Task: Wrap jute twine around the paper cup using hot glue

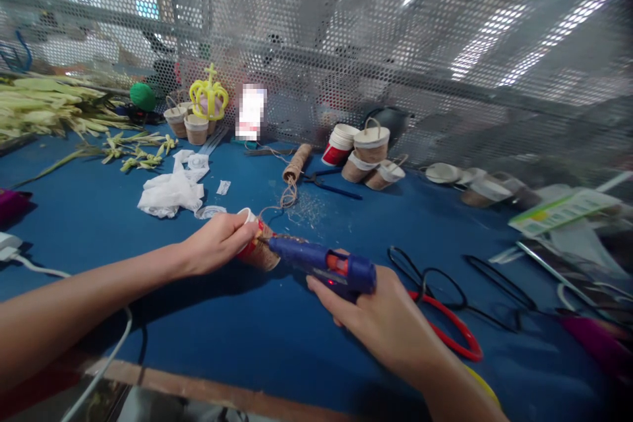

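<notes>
My left hand (222, 242) is closed around a small paper cup (264, 256) lying tilted over the blue table; the cup is red with a white rim and partly wrapped in brown twine. My right hand (373, 316) grips a blue glue gun (316, 260) with a small red light lit on its side. The gun's nozzle points left and meets the cup's side, close to my left fingers. From the cup a loose strand of twine (288, 196) runs back to a twine roll (297, 162).
Behind lie pliers (336, 188), several twine-wrapped cups (370, 145) and crumpled white plastic (173, 192). Dried husks (44, 105) and a yellow crown-shaped piece (209, 97) sit back left. A black cable (435, 277) and red ring (455, 333) lie right. Perforated metal mesh (306, 33) walls the back.
</notes>
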`<state>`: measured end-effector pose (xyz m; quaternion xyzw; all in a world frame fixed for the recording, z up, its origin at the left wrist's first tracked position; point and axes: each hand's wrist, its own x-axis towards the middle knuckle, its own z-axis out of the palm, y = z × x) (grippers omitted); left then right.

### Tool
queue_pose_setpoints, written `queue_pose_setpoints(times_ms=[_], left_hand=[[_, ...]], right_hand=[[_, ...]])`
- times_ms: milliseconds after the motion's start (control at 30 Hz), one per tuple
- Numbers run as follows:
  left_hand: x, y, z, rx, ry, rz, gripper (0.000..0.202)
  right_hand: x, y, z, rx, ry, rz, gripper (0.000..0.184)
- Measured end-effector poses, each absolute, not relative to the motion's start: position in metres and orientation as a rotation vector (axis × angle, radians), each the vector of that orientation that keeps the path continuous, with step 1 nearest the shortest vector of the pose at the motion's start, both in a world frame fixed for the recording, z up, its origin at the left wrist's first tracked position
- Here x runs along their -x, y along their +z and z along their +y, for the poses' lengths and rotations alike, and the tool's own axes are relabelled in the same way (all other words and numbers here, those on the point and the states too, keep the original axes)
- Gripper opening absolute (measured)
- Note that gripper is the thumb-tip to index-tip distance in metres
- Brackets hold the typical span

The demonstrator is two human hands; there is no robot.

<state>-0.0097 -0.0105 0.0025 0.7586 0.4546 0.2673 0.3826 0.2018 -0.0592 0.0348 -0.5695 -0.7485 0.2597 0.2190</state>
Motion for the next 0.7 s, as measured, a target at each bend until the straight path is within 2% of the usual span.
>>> queue_pose_setpoints(times_ms=[333,700], left_hand=[[0.0101,0.0009,-0.0100,-1.952,0.686,1.138,0.044],[0.0097,0.0017,-0.0103,-1.937,0.685,1.150,0.043]], right_hand=[[-0.1999,0.0375,-0.0590,1.590,0.786,-2.054,0.018],[-0.2004,0.0360,-0.0590,1.586,0.714,-2.057,0.020]])
